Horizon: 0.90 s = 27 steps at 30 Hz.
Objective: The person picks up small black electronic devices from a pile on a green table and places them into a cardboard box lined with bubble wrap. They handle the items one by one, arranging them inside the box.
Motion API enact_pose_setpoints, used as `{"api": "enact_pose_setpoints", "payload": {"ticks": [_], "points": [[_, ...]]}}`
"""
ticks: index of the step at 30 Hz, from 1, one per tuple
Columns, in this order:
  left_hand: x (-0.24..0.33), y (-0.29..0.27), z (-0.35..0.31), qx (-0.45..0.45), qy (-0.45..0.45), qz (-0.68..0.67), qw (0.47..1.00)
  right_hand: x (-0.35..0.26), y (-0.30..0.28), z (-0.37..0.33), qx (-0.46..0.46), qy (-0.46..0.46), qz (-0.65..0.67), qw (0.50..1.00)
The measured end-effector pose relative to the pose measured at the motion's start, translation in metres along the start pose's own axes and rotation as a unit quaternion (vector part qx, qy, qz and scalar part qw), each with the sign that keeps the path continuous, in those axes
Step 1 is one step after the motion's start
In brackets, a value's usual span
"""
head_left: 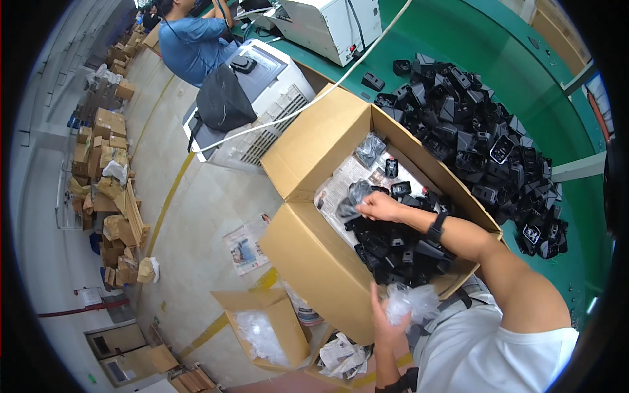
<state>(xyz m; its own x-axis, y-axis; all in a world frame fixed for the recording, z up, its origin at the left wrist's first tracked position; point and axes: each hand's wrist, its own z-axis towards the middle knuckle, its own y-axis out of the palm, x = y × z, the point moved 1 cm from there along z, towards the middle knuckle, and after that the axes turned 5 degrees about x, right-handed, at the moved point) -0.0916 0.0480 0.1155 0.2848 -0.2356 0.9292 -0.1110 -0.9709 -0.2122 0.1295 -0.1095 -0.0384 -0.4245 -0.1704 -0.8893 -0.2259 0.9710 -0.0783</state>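
My right hand (380, 207) reaches over a large open cardboard box (327, 262), its fingers closed on a clear plastic bag (356, 196) with something dark inside. Newspaper (337, 187) lines the inside of this box. Beneath my right forearm lies a heap of black plastic housings (400, 252), and another bagged part (371, 149) rests near the box's far end. Low in the picture, at the box's near side, my left hand (389, 321) is wrapped around a bunch of clear plastic bags (413, 302).
A big pile of black housings (465, 124) covers part of the green table (550, 78) to the right. A smaller carton of clear bags (262, 337) stands on the floor. Beyond are a white cooler unit (275, 98), a cable (314, 95) and a seated person (196, 46).
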Motion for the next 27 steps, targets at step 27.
{"api": "enact_pose_setpoints", "payload": {"ticks": [27], "points": [[-0.080, 0.062, 0.013, 0.029, -0.124, -0.101, 0.987, 0.049, -0.093, -0.156, 0.112, 0.056, -0.192, 0.973]]}}
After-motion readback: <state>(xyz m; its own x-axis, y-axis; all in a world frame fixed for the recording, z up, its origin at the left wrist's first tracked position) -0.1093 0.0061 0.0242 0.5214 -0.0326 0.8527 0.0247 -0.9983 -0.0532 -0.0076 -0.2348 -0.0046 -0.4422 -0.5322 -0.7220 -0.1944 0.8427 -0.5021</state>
